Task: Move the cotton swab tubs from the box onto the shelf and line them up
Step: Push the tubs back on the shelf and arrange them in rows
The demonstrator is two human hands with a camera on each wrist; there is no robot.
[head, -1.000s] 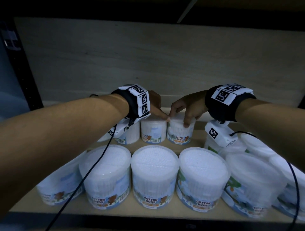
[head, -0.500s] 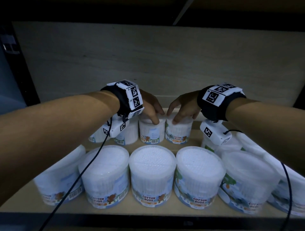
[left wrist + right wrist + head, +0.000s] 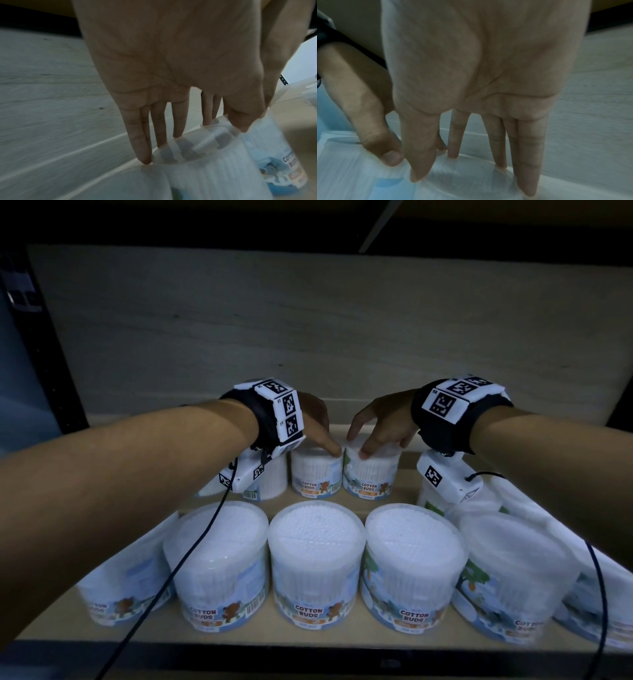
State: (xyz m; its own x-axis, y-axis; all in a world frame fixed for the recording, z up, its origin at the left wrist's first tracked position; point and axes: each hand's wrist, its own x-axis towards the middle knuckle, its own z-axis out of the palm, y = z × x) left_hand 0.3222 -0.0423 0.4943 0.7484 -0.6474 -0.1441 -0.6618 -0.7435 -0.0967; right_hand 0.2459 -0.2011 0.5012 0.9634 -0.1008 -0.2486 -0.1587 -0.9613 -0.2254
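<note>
Two small clear cotton swab tubs stand side by side in the back row of the shelf (image 3: 407, 470). My left hand (image 3: 322, 436) grips the left tub (image 3: 317, 474) from above, thumb on its front rim. In the left wrist view the left hand (image 3: 188, 135) has its fingers down the far side of that tub (image 3: 205, 175). My right hand (image 3: 376, 436) grips the right tub (image 3: 371, 475) the same way. Its fingers (image 3: 527, 169) and thumb ring the lid (image 3: 471, 182). Both labels face front.
Several larger tubs fill the front row, such as one in the middle (image 3: 317, 563). More tubs stand in the back row at the left (image 3: 270, 481) and at the right (image 3: 435, 501). A wooden back panel (image 3: 308, 337) closes the shelf; a black upright (image 3: 44, 371) stands at the left.
The left tub has turned: its barcode faced front before, now its label does. Both hands stay on the same two tubs and have shifted slightly left.
</note>
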